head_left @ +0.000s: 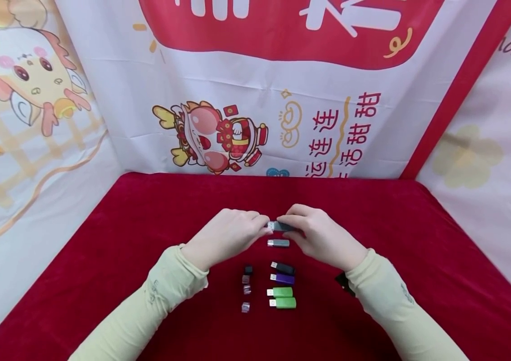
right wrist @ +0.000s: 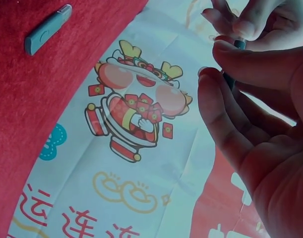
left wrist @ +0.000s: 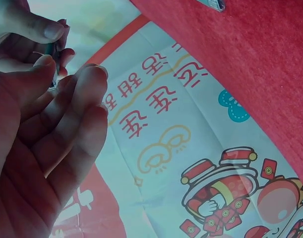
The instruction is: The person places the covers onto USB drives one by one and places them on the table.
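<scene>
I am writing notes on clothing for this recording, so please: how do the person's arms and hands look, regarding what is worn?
Both arms wear long, pale yellow sleeves. The left sleeve and the right sleeve each have a small greyish marking, too small to read, and a cuff bunched near the wrist. The left hand and right hand wear no gloves.

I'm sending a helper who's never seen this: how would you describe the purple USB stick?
In the head view, find the red tablecloth, then look below and left of the right hand. The purple USB stick lies between a black stick and the upper green stick; it alone is purple.
</scene>
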Available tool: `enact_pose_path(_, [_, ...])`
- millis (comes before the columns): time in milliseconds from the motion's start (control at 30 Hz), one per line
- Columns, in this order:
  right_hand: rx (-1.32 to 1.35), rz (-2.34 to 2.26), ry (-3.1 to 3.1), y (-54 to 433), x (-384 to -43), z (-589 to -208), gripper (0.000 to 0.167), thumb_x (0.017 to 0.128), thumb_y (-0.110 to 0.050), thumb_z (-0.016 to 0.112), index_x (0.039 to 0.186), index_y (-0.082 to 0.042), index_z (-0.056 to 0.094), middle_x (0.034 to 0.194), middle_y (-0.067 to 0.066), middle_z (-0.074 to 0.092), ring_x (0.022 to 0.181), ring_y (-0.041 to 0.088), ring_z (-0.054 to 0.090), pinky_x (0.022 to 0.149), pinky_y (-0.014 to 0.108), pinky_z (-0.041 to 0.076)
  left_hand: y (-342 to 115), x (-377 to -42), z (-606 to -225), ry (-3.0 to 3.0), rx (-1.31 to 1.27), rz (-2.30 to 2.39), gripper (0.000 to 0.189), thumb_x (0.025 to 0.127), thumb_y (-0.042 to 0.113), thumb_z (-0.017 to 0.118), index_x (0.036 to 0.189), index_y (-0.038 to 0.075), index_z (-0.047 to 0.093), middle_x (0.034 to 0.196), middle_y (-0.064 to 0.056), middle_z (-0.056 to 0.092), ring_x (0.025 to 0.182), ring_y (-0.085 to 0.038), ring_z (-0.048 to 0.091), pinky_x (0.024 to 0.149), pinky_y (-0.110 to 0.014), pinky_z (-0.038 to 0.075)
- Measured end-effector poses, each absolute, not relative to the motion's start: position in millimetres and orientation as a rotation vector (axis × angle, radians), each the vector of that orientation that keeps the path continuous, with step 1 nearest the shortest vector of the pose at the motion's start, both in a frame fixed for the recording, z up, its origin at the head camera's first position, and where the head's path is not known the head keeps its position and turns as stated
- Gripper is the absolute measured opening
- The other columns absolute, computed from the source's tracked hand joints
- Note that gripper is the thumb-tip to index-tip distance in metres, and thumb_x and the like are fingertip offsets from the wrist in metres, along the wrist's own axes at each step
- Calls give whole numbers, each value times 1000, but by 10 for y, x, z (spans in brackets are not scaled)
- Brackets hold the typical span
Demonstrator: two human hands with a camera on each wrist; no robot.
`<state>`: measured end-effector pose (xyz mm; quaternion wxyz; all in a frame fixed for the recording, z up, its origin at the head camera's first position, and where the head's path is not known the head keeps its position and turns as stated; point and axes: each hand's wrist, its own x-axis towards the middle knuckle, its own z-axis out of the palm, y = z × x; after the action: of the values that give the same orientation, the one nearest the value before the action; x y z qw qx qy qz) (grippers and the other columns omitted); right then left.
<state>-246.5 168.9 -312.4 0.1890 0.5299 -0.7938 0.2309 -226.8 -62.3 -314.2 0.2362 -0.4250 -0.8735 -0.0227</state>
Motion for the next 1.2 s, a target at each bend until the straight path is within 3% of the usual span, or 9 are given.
enact_pose_path(633, [1460, 749, -2350, 1738, -2572, -3170, 29, 76, 0, 84, 103, -3, 75, 93, 1, 65, 78, 10, 59, 68, 23, 53, -652, -2284, -3138, -2497, -1102, -45, 20, 93, 30, 69, 85, 13, 63, 68, 5, 56, 57, -8, 53, 54, -23, 49])
enact_pose_path(867, [1412, 587, -2525, 1711, -2644, -3360, 24, 76, 1, 82, 99, -1, 75, 88, 4, 65, 77, 13, 62, 71, 23, 54, -734, -2298, -3105, -2595, -980, 54, 30, 92, 35, 70, 74, 14, 59, 65, 1, 56, 59, -16, 60, 51, -30, 49])
enact_pose_path(1200, [1301, 302, -2695, 1604, -2653, -3593, 24, 75, -9, 86, 96, -5, 75, 87, 4, 66, 77, 15, 64, 70, 31, 56, -749, -2292, -3091, -2642, -944, 45, 32, 92, 34, 69, 70, 15, 56, 61, 2, 52, 59, -17, 59, 52, -31, 50])
